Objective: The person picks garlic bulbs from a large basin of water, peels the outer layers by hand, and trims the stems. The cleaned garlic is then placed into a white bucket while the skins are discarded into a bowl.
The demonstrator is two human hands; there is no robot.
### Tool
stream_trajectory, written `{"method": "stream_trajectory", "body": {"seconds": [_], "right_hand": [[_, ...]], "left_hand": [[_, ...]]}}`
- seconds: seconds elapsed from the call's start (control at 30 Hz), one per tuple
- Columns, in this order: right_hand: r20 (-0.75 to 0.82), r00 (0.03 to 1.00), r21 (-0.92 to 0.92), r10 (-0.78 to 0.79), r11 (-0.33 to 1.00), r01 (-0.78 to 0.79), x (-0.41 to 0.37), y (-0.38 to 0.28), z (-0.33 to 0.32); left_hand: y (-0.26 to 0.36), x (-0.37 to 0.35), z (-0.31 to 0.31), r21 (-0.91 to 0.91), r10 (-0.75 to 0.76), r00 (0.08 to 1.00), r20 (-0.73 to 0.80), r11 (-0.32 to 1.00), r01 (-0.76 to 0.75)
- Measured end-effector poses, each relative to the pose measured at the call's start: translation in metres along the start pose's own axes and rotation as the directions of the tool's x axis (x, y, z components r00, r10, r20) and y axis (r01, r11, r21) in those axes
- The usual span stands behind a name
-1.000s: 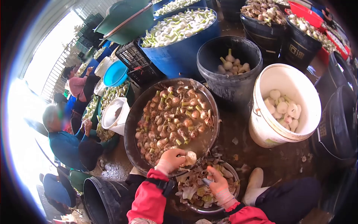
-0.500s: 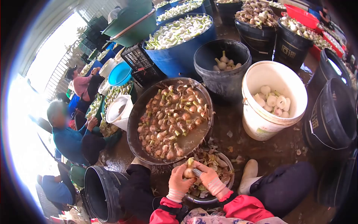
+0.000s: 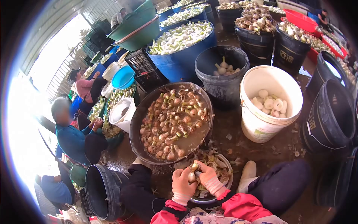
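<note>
My gloved left hand [image 3: 182, 185] is closed round a garlic bulb [image 3: 192, 175], partly peeled and with a short stem. Close against it, my gloved right hand [image 3: 209, 178] grips a small knife [image 3: 197, 174]; only a bit of its metal blade shows. Both hands are above a metal basin [image 3: 228, 163] filled with peelings [image 3: 214, 161]. Just beyond stands a wide dark tub [image 3: 133, 143] of brown, unpeeled bulbs in muddy water. To its right, a white bucket [image 3: 257, 121] holds peeled white bulbs [image 3: 274, 105].
Behind the white bucket is a black bucket [image 3: 214, 84] with several bulbs. A blue vat [image 3: 179, 63] is heaped with peeled bulbs. Black buckets [image 3: 324, 123] line the right side. At left, a person in a teal top [image 3: 72, 142] sits working; another black bucket [image 3: 108, 194] lies tilted near my knee.
The bulb has turned in my left hand, its stem tipping lower, and more pale surface shows. My right hand stays close against it. The view has shifted slightly.
</note>
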State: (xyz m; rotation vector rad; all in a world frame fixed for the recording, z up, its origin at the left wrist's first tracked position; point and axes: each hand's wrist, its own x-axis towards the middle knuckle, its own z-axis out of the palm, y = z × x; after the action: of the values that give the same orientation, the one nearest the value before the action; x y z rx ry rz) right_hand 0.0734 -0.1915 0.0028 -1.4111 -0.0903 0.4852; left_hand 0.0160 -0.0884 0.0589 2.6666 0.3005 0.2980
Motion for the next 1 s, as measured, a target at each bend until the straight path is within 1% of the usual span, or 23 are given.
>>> {"method": "stream_trajectory", "body": {"seconds": [0.07, 0.13, 0.17, 0.2, 0.23, 0.27, 0.3, 0.33, 0.4, 0.47, 0.5, 0.57, 0.6, 0.67, 0.7, 0.73, 0.8, 0.83, 0.87, 0.9, 0.93, 0.97, 1.0], "right_hand": [[-0.043, 0.997, -0.012, 0.066, 0.998, -0.066, -0.002, -0.006, 0.002], [-0.05, 0.991, 0.128, 0.123, 0.985, -0.116, -0.001, -0.002, 0.002], [-0.053, 0.991, 0.128, 0.122, 0.985, -0.114, -0.001, -0.001, 0.0], [-0.008, 0.997, 0.142, 0.077, 0.987, -0.075, 0.0, -0.002, -0.001], [0.037, 0.999, 0.159, 0.031, 0.987, -0.037, 0.0, -0.003, -0.002], [0.04, 0.999, 0.163, 0.029, 0.986, -0.035, 0.001, -0.004, -0.004], [0.088, 0.996, 0.215, -0.005, 0.977, -0.014, 0.001, -0.007, -0.007], [0.134, 0.99, 0.267, -0.04, 0.964, 0.003, 0.0, -0.009, -0.009], [0.162, 0.987, 0.349, -0.004, 0.935, -0.053, -0.003, -0.012, -0.01], [0.213, 0.977, 0.144, 0.009, 0.989, -0.04, -0.005, -0.024, -0.015], [0.215, 0.977, 0.146, 0.01, 0.988, -0.042, -0.003, -0.024, -0.013], [0.372, 0.928, 0.393, 0.02, 0.902, -0.177, 0.0, -0.02, -0.011], [0.37, 0.929, 0.394, 0.024, 0.901, -0.18, 0.0, -0.017, -0.01], [0.331, 0.913, 0.35, 0.239, 0.867, -0.355, -0.005, -0.004, -0.007], [0.279, 0.937, 0.264, 0.209, 0.921, -0.284, -0.004, -0.003, -0.002], [0.279, 0.936, 0.261, 0.214, 0.921, -0.289, -0.005, -0.004, 0.0], [0.227, 0.938, 0.226, 0.26, 0.923, -0.311, -0.007, -0.009, 0.003], [0.235, 0.936, 0.222, 0.262, 0.923, -0.314, -0.008, -0.01, 0.005], [0.248, 0.934, 0.134, 0.257, 0.946, -0.295, -0.01, -0.01, 0.005], [0.258, 0.933, 0.048, 0.252, 0.961, -0.272, -0.011, -0.009, 0.006], [0.259, 0.932, 0.046, 0.255, 0.96, -0.276, -0.013, -0.009, 0.009], [0.237, 0.949, 0.08, 0.206, 0.97, -0.23, -0.015, -0.008, 0.013], [0.212, 0.965, 0.114, 0.152, 0.977, -0.179, -0.016, -0.01, 0.015]], "left_hand": [[0.007, -0.002, 0.0, 0.05, -0.016, 0.999, 0.044, 0.999, 0.014], [0.001, -0.003, 0.006, 0.097, -0.031, 0.996, 0.086, 0.995, 0.023], [-0.015, -0.003, 0.016, -0.284, -0.154, 0.976, 0.156, 0.939, 0.194], [-0.016, 0.002, 0.013, -0.604, -0.237, 0.935, 0.264, 0.715, 0.352], [-0.017, 0.001, 0.006, -0.835, -0.219, 0.85, 0.48, 0.184, 0.519], [-0.015, 0.001, 0.002, -0.835, -0.221, 0.85, 0.477, 0.189, 0.517], [-0.01, 0.002, -0.004, -0.844, -0.252, 0.806, 0.536, -0.135, 0.519], [-0.01, 0.002, -0.007, -0.77, -0.258, 0.758, 0.6, -0.444, 0.458], [-0.019, -0.001, -0.004, -0.751, -0.271, 0.726, 0.632, -0.446, 0.487], [-0.021, -0.001, -0.001, -0.755, -0.354, 0.688, 0.634, -0.476, 0.451], [-0.024, -0.002, 0.002, -0.755, -0.356, 0.686, 0.634, -0.475, 0.452], [-0.028, -0.005, 0.008, -0.864, -0.401, 0.771, 0.495, -0.134, 0.485], [-0.028, -0.005, 0.01, -0.862, -0.401, 0.768, 0.499, -0.136, 0.488], [-0.028, -0.005, 0.012, -0.839, -0.412, 0.815, 0.408, 0.184, 0.513], [-0.027, -0.001, 0.01, -0.836, -0.45, 0.762, 0.465, 0.059, 0.545], [-0.028, 0.006, 0.01, -0.836, -0.453, 0.759, 0.468, 0.054, 0.547], [-0.034, 0.023, 0.011, -0.842, -0.558, 0.653, 0.512, -0.176, 0.51], [-0.04, 0.03, 0.01, -0.851, -0.546, 0.684, 0.484, -0.111, 0.513], [-0.044, 0.037, 0.011, -0.852, -0.551, 0.682, 0.481, -0.112, 0.511], [-0.045, 0.047, 0.01, -0.849, -0.63, 0.647, 0.43, -0.037, 0.528], [-0.048, 0.053, 0.011, -0.835, -0.7, 0.61, 0.372, 0.035, 0.549], [-0.066, 0.052, 0.024, -0.847, -0.696, 0.651, 0.302, 0.117, 0.519], [-0.064, 0.047, 0.025, -0.848, -0.697, 0.65, 0.302, 0.115, 0.517]]}}
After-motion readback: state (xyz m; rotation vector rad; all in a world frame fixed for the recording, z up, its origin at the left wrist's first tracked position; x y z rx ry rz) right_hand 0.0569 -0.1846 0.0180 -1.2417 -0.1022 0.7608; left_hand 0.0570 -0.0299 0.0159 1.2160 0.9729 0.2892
